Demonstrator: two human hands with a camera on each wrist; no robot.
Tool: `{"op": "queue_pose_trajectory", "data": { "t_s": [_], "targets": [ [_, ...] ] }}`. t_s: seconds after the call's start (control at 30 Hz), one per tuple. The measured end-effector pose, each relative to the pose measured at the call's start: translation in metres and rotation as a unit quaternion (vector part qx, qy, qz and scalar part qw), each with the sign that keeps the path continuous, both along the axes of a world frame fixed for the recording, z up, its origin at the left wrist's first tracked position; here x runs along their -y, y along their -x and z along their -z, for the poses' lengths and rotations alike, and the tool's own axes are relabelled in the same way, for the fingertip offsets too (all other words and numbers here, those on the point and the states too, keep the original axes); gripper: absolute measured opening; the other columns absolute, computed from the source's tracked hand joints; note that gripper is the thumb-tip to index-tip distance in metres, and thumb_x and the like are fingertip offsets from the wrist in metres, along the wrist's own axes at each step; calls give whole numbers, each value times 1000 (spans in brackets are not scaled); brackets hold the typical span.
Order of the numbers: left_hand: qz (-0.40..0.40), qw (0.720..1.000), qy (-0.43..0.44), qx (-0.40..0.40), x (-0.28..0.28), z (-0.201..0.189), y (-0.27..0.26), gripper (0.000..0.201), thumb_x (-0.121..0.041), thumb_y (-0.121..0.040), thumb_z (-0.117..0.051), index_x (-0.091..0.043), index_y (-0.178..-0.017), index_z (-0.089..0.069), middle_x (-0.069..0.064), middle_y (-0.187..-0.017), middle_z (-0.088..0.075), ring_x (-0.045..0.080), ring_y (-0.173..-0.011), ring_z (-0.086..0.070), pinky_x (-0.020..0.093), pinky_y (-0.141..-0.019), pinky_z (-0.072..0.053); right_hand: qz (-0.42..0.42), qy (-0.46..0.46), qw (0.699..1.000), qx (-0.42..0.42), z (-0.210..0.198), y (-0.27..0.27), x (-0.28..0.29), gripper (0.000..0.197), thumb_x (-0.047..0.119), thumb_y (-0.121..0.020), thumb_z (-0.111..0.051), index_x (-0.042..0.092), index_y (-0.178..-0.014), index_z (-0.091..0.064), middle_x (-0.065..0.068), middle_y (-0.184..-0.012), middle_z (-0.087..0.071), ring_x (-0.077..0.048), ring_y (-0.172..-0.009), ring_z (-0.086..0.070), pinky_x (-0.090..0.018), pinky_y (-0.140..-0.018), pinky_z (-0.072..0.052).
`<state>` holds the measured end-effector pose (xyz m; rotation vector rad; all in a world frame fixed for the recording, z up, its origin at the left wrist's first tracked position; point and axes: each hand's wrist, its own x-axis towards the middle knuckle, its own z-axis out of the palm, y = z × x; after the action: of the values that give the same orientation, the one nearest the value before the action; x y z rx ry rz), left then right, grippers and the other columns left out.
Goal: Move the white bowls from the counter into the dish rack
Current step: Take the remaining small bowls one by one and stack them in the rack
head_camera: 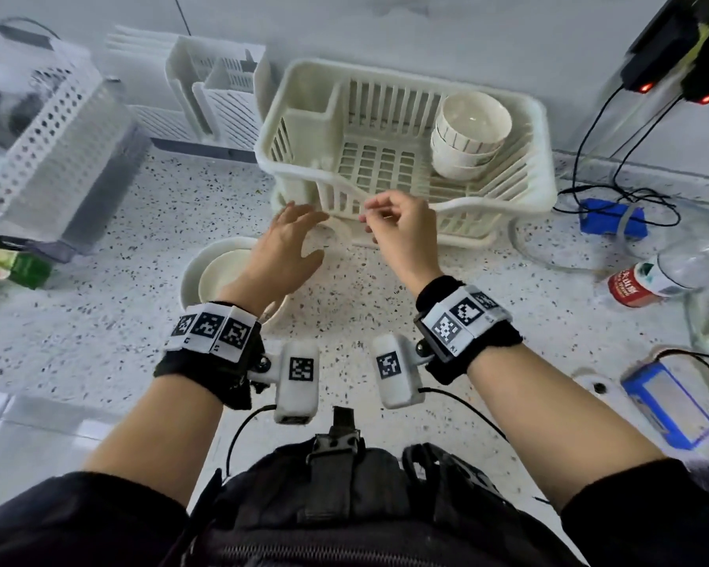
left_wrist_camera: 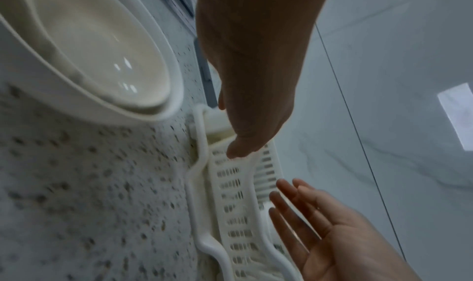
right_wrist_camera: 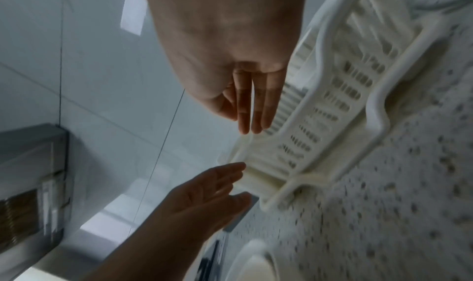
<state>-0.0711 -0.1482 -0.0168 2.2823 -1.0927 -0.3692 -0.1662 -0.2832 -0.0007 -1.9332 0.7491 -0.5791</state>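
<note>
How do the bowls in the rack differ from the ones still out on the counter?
The bowls in the dish rack sit stacked and tilted in its right end; the bowls on the counter lie nested and level, partly hidden under the left hand. The rack's top bowl shows dark marks outside; the counter bowls look plain. Both groups are whitish.

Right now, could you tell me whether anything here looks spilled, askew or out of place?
Nothing looks spilled or damaged. The stacked bowls in the dish rack lean tilted against its back wall, which may be deliberate.

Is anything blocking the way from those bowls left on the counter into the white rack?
Nothing visible does. The nested bowls sit on the counter beside the dish rack, whose middle is free; stacked bowls fill only its far right corner. Both hands, left hand and right hand, are empty.
</note>
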Motion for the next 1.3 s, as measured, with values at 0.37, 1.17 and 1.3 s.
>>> {"op": "queue_pose_trajectory", "data": {
  "t_s": [0.37, 1.17, 1.3],
  "targets": [
    [-128, 990, -53, -27, -128, 21, -55, 48, -2, -87, -45, -3, -135, -40, 19, -144, -38, 35, -135, -32, 46, -113, -26, -58, 7, 991, -124, 25, -52, -117, 27, 4, -82, -63, 3, -109, -67, -12, -106, -73, -22, -95, -69, -33, -90, -55],
    [-5, 988, -85, -130, -180, 66, -75, 44, -32, -95, -43, -24, -138, -36, 17, -124, -62, 33, -110, -61, 43, -88, -48, -82, 163, 897, -402, 56, -101, -162, 48, 2, -85, -50, 1, -132, -38, -20, -130, -52, -37, -118, -51, -42, -93, -44],
    [-5, 986, -101, -135, -180, 71, -75, 50, -36, -96, -39, -28, -144, -24, 20, -123, -61, 34, -108, -60, 40, -87, -45, -88, 196, 873, -437, 59, -99, -164, 36, 5, -87, -51, 5, -123, -49, -16, -123, -58, -36, -111, -57, -42, -87, -48]
  ]
}}
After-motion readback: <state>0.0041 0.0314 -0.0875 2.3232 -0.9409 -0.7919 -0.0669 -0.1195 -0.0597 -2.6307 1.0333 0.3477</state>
